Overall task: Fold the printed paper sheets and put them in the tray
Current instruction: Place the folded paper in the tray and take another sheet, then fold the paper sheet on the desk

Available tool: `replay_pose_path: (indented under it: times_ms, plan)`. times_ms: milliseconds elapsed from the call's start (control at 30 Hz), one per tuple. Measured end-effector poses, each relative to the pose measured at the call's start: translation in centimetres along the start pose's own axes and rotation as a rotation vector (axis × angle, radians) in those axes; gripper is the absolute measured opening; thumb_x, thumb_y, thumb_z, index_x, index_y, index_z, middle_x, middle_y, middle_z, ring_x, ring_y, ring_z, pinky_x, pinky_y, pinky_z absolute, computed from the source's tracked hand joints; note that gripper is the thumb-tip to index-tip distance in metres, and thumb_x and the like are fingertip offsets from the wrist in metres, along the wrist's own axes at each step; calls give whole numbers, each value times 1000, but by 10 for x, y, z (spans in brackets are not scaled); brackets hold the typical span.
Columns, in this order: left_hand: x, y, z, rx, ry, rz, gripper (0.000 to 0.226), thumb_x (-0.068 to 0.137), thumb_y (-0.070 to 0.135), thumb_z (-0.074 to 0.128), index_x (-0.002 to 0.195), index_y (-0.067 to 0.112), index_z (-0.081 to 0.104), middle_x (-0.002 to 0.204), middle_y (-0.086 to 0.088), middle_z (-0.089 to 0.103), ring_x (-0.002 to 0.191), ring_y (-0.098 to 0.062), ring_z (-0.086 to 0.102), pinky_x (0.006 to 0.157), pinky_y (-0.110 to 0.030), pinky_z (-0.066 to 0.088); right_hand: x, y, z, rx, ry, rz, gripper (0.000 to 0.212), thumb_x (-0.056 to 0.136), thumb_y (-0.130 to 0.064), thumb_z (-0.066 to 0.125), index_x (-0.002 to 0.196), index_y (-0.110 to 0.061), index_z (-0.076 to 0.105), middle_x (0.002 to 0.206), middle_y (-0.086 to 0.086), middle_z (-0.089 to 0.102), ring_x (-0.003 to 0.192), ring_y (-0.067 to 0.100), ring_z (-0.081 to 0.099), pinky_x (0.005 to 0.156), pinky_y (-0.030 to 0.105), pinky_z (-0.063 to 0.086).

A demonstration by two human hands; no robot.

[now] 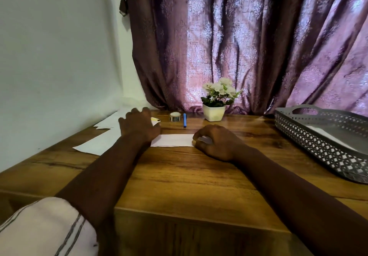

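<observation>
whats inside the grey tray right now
In the grey tray, white paper lies flat on the floor. The near lattice wall covers part of it and the frame cuts off the tray's right end, so how many sheets cannot be told.

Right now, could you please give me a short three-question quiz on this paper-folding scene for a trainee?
1. True or false: the grey tray sits left of the folded paper.
2. What lies between the tape roll and the flower pot? A scissors, B blue pen, C cup.
3. Fill in: the right hand grips the folded paper's ___ end.
Key: 1 false, the grey tray sits to its right; 2 B; 3 right.
</observation>
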State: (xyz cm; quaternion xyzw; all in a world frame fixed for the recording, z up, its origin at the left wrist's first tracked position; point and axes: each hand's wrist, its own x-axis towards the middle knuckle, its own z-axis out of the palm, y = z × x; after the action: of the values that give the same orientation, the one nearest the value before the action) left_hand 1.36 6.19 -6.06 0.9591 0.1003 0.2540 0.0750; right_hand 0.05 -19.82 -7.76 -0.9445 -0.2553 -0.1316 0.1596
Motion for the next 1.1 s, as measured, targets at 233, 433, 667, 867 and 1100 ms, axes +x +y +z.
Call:
replay_pose_path:
  times_ms: [233, 433, 667, 867, 1100]
  plan:
    - [13, -29, -5, -1, -193, -41, 67, 78, 72, 68, 122, 21, 65, 127, -5, 67, 121, -29, 60, 95, -41, 52, 1, 1, -1, 18, 3, 1, 41, 93, -64, 58, 123, -37, 67, 136, -5, 61, 126, 18, 53, 105, 41, 46]
    - [-1, 0, -11, 158, -16, 87, 33, 88, 38, 73, 116, 20, 70, 109, -6, 72, 101, -27, 67, 84, -38, 54, 1, 1, -1, 145, 27, 11, 35, 95, -57, 60, 112, -31, 75, 122, -5, 69, 111, 15, 60, 95, 40, 52]
    - [-10, 21, -27, -119, 583, 521, 27, 93, 31, 67, 115, 17, 74, 115, -9, 71, 104, -32, 63, 84, -45, 54, -4, 5, -11, 570, 368, 120, 54, 103, -59, 47, 92, -15, 76, 78, 1, 74, 68, 16, 66, 68, 35, 51]
    - [-19, 35, -21, -284, 484, 879, 30, 83, 12, 79, 112, 14, 74, 114, -7, 68, 89, -28, 69, 64, -38, 59, -10, 11, -33, 1374, 219, 390, 75, 96, -76, 35, 115, -11, 69, 80, 12, 74, 66, 28, 68, 58, 27, 42]
    - [-26, 55, 1, -366, 289, 1016, 27, 100, 27, 55, 125, 21, 60, 130, -2, 58, 108, -23, 63, 83, -42, 56, -12, 25, -38, 1157, 270, 391, 63, 70, -10, 75, 132, -5, 63, 108, 9, 78, 89, 24, 75, 82, 43, 60]
